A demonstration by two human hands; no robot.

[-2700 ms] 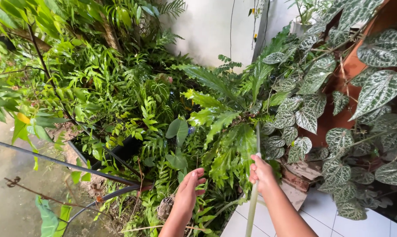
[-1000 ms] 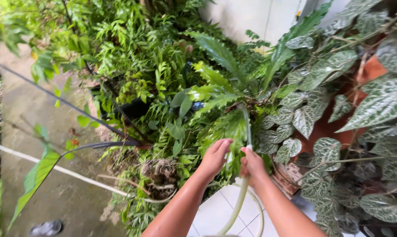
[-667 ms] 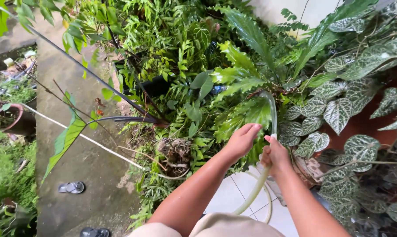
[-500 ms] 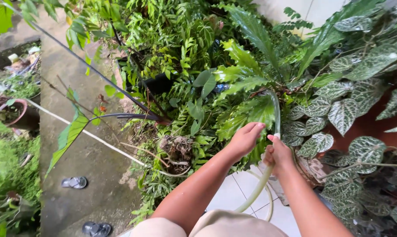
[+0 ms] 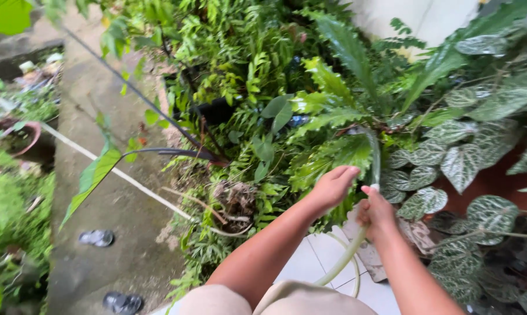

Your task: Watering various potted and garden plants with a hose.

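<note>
My right hand is closed round a pale green garden hose that runs down past my arm and loops over the white floor tiles. A curved stream of water leaves the hose end above my thumb and falls into the leafy plants. My left hand reaches forward beside it with fingers together, resting against a wavy-edged fern frond; it holds nothing that I can see.
Dense ferns fill the bed ahead, with silver-veined heart-shaped leaves at the right against a brown wall. A concrete path lies left with sandals on it. A thin white line and dark stems cross the path.
The view has swung left and lowered, bringing the path and sandals in. My left hand has come up from lower down next to the hose; my right hand keeps its grip.
</note>
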